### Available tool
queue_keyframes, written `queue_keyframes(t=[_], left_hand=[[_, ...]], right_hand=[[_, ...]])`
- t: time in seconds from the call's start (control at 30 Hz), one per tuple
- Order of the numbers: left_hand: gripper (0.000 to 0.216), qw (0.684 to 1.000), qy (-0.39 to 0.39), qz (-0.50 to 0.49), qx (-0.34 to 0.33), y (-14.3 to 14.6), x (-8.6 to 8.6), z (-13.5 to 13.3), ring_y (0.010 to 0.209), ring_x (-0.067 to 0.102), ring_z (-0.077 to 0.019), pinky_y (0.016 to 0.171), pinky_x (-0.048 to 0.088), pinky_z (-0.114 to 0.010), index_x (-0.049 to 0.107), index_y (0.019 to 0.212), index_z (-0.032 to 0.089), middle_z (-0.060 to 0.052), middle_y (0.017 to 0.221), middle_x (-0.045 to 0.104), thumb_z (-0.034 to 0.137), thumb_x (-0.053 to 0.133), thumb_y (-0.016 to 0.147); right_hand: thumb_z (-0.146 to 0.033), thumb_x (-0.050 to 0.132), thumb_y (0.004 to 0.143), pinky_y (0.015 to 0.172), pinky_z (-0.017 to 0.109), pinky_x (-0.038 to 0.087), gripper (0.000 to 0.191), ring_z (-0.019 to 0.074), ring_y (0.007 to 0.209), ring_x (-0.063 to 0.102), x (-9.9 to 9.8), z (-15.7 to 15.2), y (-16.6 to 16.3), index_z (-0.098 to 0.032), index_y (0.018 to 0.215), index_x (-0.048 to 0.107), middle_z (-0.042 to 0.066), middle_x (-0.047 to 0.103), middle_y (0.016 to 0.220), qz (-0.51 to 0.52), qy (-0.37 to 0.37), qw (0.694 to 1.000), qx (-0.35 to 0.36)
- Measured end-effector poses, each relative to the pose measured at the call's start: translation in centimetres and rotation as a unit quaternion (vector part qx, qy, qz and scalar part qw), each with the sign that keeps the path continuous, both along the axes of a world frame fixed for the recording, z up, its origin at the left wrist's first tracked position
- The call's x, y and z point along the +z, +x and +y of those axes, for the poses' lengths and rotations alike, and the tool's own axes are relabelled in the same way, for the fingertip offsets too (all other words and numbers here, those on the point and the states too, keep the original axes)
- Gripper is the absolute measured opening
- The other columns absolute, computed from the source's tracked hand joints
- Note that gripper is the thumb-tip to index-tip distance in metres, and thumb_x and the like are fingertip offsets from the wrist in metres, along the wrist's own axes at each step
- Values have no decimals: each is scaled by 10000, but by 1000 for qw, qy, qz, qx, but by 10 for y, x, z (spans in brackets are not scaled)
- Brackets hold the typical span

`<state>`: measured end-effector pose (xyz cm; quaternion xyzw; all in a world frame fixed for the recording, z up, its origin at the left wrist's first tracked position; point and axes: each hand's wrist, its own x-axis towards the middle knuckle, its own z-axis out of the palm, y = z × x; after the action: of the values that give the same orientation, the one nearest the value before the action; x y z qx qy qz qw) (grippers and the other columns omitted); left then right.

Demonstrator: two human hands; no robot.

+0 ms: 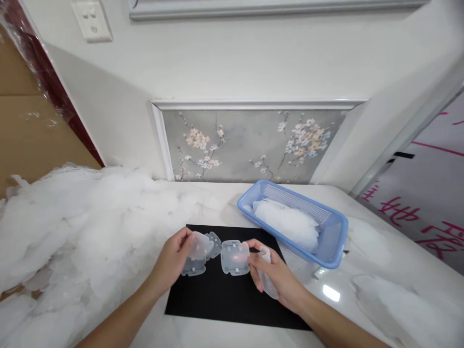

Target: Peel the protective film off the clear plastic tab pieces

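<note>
Over a black mat (217, 299), my left hand (173, 263) pinches a small stack of translucent white plastic pieces (200, 251), fanned out at its fingertips. My right hand (277, 278) grips another translucent plastic piece (235, 257) by its right edge, and more of the same pieces (267, 280) are tucked in its palm. The two hands are close together, the pieces almost touching above the mat.
A big heap of translucent white pieces (72, 232) covers the table's left side. A blue mesh basket (326, 241) with more pieces stands right of the mat. Further pieces (391, 299) lie at the right front. The wall rises just behind.
</note>
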<state>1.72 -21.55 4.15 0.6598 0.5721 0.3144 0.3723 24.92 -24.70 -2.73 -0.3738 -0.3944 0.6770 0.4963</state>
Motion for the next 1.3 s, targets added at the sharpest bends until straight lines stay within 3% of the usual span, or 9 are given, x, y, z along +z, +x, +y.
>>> queue_keyframes(t=[0.17, 0.37, 0.5, 0.67, 0.8, 0.9, 1.0, 1.13, 1.3], left_hand=[[241, 928, -223, -297, 6, 13, -11, -9, 806, 640, -152, 747, 515, -283, 570, 922, 204, -17, 889, 662, 424, 621, 837], [350, 868, -318, -382, -22, 19, -9, -10, 994, 662, -237, 933, 497, -418, 624, 1084, 168, -92, 1072, 681, 447, 544, 888], [442, 844, -328, -420, -57, 18, -9, -10, 1047, 643, -258, 958, 478, -445, 602, 1144, 164, -111, 1120, 668, 515, 476, 908], [464, 835, -328, -434, -80, 19, -10, -14, 1001, 651, -244, 918, 498, -443, 590, 1139, 169, -109, 1097, 661, 545, 434, 917], [499, 838, -327, -424, -109, 23, -10, -19, 1057, 626, -254, 973, 465, -469, 588, 1158, 169, -120, 1136, 650, 568, 409, 917], [526, 904, -264, -317, -110, 22, -12, -18, 1114, 591, -256, 1013, 426, -443, 564, 1212, 189, -126, 1207, 621, 587, 401, 909], [373, 990, -70, -51, -107, 13, -12, -14, 1106, 546, -254, 988, 412, -425, 582, 1171, 259, -84, 1212, 590, 486, 501, 887], [228, 967, 46, 209, -137, -3, -7, -8, 1010, 518, -261, 852, 450, -396, 618, 1002, 265, -48, 1072, 550, 310, 631, 779], [251, 936, 53, 311, -154, -10, -4, -4, 951, 522, -241, 770, 438, -346, 598, 989, 245, -43, 1064, 548, 190, 616, 746]], right_hand=[[-541, 705, 727, 418, 220, 319, 415, 98, 382, 410, 0, 0, -2, -205, 900, 534, -64, 506, 459, -8, 2, 1000, -28], [-606, 637, 771, 479, 243, 322, 469, 105, 511, 355, -3, 3, 4, -219, 642, 405, -50, 381, 582, -114, 94, 980, -136], [-426, 662, 786, 529, 271, 360, 473, 131, 556, 390, -4, 3, 7, -236, 604, 268, -38, 379, 603, -205, 157, 956, -138], [-190, 549, 823, 735, 374, 497, 64, 231, 870, 597, -2, -6, 2, -236, 781, 563, 101, 584, 1058, -326, 307, 885, -129], [-184, 534, 850, 798, 407, 524, 231, 224, 843, 645, 0, -15, -5, -292, 980, 691, 90, 580, 1286, -357, 371, 857, -25], [-302, 551, 881, 745, 370, 526, 157, 233, 812, 663, 0, -15, -7, -267, 860, 703, 65, 703, 935, -314, 299, 901, -23], [-500, 579, 844, 471, 269, 436, 285, 145, 475, 542, 1, -9, -6, -225, 852, 651, -14, 574, 593, -231, 116, 964, -60], [-527, 630, 768, 439, 227, 350, 391, 100, 404, 430, 6, 1, 1, -194, 972, 640, -58, 501, 493, -139, 10, 989, -48], [-397, 614, 759, 512, 241, 341, 417, 108, 424, 405, 14, 5, 8, -181, 1116, 628, -62, 492, 415, -87, -22, 996, -22]])
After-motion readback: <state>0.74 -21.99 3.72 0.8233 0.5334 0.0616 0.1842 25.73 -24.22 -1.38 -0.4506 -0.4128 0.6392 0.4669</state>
